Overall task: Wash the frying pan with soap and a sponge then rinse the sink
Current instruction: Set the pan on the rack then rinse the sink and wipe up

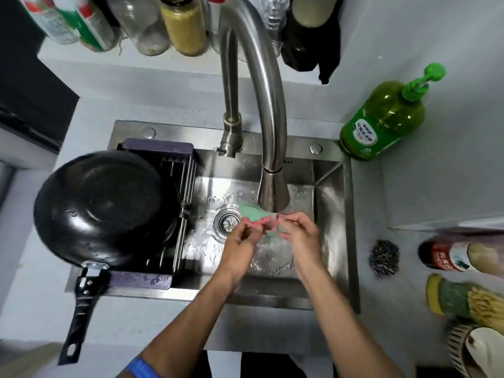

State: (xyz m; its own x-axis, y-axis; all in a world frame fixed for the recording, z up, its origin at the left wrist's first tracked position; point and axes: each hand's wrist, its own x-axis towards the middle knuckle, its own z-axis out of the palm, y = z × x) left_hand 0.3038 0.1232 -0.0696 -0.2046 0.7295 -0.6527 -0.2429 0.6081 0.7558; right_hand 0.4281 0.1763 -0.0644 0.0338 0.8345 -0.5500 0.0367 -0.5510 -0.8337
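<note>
Step in hand: judged to be rinsing out the sponge (252, 214) under the tap; the frying pan (105, 208) looks already washed and set aside, so the sink rinse appears to be what remains.
Sponge position: centre of the frame, directly beneath the faucet (272, 170) head, just right of the drain (227, 221). It shows a green face with a pink edge.
Sponge long axis: runs roughly left to right across the frame, spanning the two hands.
Left hand (240, 241): fingers curled, pinching the left end of the sponge, just below the drain.
Right hand (298, 230): fingers curled, pinching the right end of the sponge, below and right of the faucet head.
Nearer hand: neither; both are on the sponge, one at each end.
Water: appears to be running; the sink (335, 214) floor is wet and rippled around the hands. The stream itself is blurred.
Frying pan position: left of frame, resting upside down on the dark drain rack (169, 170) across the left part of the sink, handle pointing to the lower left. Well apart from both hands, and nearer the left one.
Soap bottle (381, 118): green pump bottle, upper right, on the counter beside the sink corner; nearer the right hand.
Steel scourer (384, 257): on the counter at right, untouched.
Coming move, judged: depends on keeping the sponge under the faucet head.
</note>
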